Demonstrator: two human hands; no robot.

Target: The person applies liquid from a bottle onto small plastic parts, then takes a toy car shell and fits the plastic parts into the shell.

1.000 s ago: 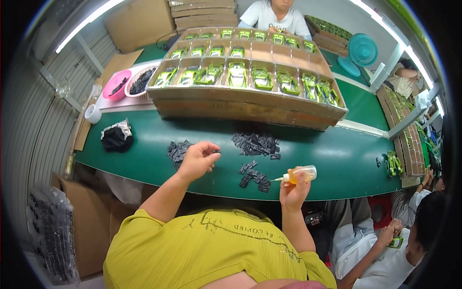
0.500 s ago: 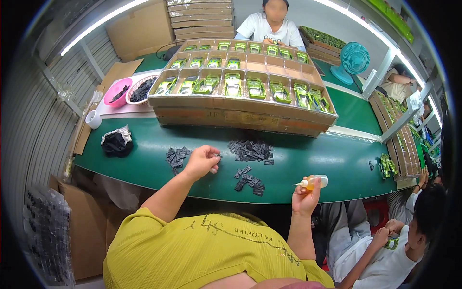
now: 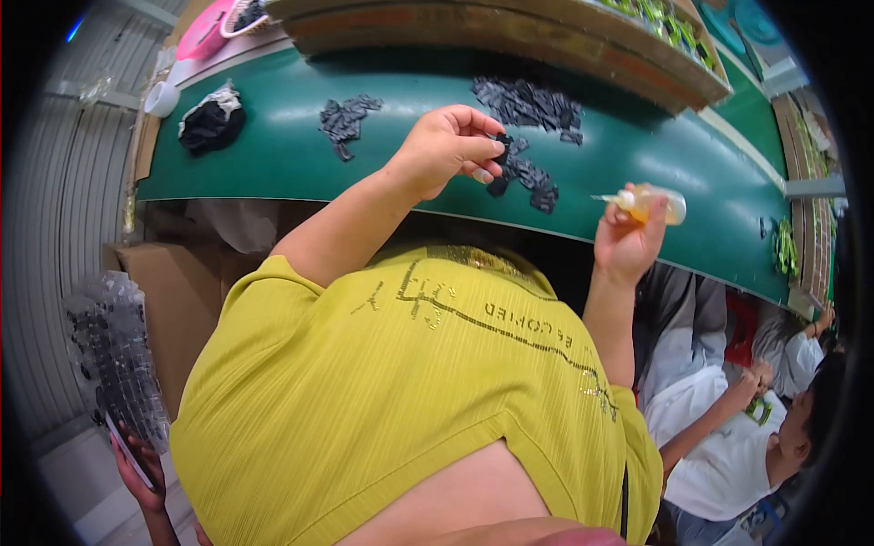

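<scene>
My left hand [image 3: 446, 153] is closed, thumb and fingertips pinching a small black plastic part [image 3: 501, 148] above the green table. Just beyond the fingertips lies a small group of similar black parts [image 3: 533, 185]. A larger heap of black parts [image 3: 528, 105] is behind it, and another black pile [image 3: 346, 120] sits to the left. My right hand [image 3: 628, 238] is wrapped round a clear squeeze bottle [image 3: 669, 206] of amber liquid. The bottle is tilted almost level, and its thin needle tip points left, apart from the parts.
A cardboard tray box [image 3: 510, 41] borders the far side of the table [image 3: 273, 164]. A black-and-white cloth bundle [image 3: 212, 126], white cup [image 3: 162, 98] and pink basin [image 3: 202, 32] stand left. Green parts [image 3: 785, 247] lie right. A co-worker [image 3: 728, 428] sits lower right; another person's hand [image 3: 146, 469] holds a phone.
The view has tilted downward, so the tray box has mostly left the top. My left hand has moved right, from beside the left pile to the middle group. The bottle stays in my right hand.
</scene>
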